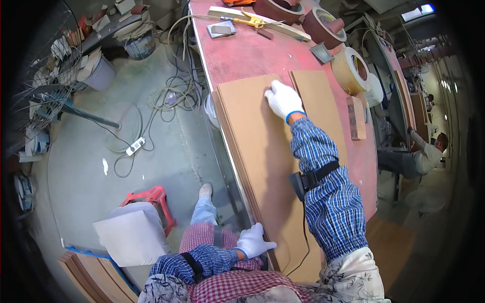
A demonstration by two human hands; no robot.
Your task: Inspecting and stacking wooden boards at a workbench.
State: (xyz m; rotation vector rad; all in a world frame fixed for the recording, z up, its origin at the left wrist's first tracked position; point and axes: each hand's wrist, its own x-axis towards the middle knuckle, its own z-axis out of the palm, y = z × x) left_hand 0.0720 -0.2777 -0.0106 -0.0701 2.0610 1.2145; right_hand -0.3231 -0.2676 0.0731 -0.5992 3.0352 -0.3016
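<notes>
A stack of long, flat brown boards [255, 136] lies along the left edge of the red-topped table. Over its far part, my right hand [284, 100] in a white glove presses down with curled fingers. Anything under those fingers is hidden. Near the stack's close end, my left hand [255, 242], also gloved in white, rests against the left edge, its thumb stretched over the board. Another brown board [318, 101] lies to the right, with a narrow gap between. A dark device is strapped to my right forearm, and its cable hangs over the boards.
Abrasive rolls [350, 70], a wooden block [356, 118] and a yellow air gun [252, 20] lie on the table. Cables [174, 96], a power strip [135, 146] and a red stool [159, 202] with a pale cushion occupy the floor at left. A co-worker [429, 156] is at far right.
</notes>
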